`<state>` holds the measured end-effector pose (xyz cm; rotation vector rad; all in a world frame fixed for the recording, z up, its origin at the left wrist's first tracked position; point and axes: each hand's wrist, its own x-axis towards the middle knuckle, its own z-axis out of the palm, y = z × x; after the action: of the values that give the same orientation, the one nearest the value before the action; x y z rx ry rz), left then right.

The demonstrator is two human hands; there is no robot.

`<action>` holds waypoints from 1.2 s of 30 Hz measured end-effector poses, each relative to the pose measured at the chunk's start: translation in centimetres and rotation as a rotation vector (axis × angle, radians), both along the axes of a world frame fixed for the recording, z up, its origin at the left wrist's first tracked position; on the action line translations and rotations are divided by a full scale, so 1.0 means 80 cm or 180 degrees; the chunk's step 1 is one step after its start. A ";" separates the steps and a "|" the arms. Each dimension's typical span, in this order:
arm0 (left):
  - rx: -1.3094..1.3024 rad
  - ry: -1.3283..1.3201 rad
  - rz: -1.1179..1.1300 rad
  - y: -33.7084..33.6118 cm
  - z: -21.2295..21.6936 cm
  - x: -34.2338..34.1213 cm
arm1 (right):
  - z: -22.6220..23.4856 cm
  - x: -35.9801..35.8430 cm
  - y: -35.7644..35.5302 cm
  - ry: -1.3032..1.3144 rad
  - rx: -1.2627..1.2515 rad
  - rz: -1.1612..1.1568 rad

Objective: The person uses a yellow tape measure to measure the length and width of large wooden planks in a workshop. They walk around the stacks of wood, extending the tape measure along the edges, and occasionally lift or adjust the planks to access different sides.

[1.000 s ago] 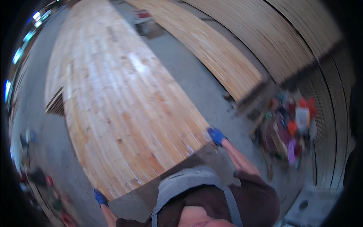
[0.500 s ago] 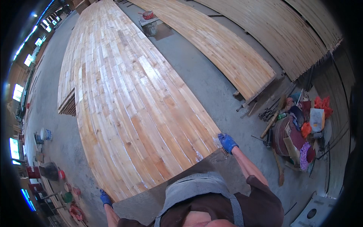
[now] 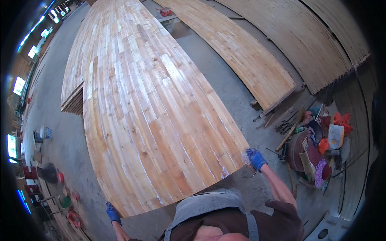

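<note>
As we step back, our gloved left hand (image 3: 113, 213) and right hand (image 3: 255, 159) stay clamped on the near corners of the panel (image 3: 148, 108), more floor (image 3: 237, 96) showing.

Your hands, left (image 3: 113, 213) & right (image 3: 256, 158), wear bright blue gloves. The wood panel (image 3: 152, 116) you grip: pale yellow-to-orange strips w/ whitish streaks. Floor (image 3: 64, 136) is grey concrete. Your apron (image 3: 209, 205) is grey over a dark brown shirt. Clutter pile (image 3: 317, 144): red, orange, white bits.
</note>
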<state>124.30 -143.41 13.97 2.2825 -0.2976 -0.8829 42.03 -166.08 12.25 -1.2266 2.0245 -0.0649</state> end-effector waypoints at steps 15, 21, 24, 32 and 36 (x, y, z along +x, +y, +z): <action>0.0139 -0.0747 -0.0236 -0.002 0.003 -0.005 | 0.028 0.022 -0.039 -0.0090 0.0101 -0.0062; 0.0079 -0.0373 -0.0235 -0.009 -0.024 0.012 | 0.017 0.008 -0.021 0.0312 -0.0245 0.0115; 0.0036 -0.0280 -0.0115 0.011 -0.024 0.023 | 0.067 0.021 -0.048 0.0089 0.0081 -0.0180; -0.0141 -0.0136 -0.0075 0.016 -0.014 0.037 | 0.026 0.016 -0.017 0.0286 -0.0308 0.0136; -0.0296 0.0256 -0.0045 0.022 -0.009 0.041 | 0.019 0.009 -0.017 0.0472 -0.0329 0.0232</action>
<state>127.61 -141.63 13.27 2.1561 -0.3127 -0.9460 42.79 -167.46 13.79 -1.4056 2.1235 -0.0451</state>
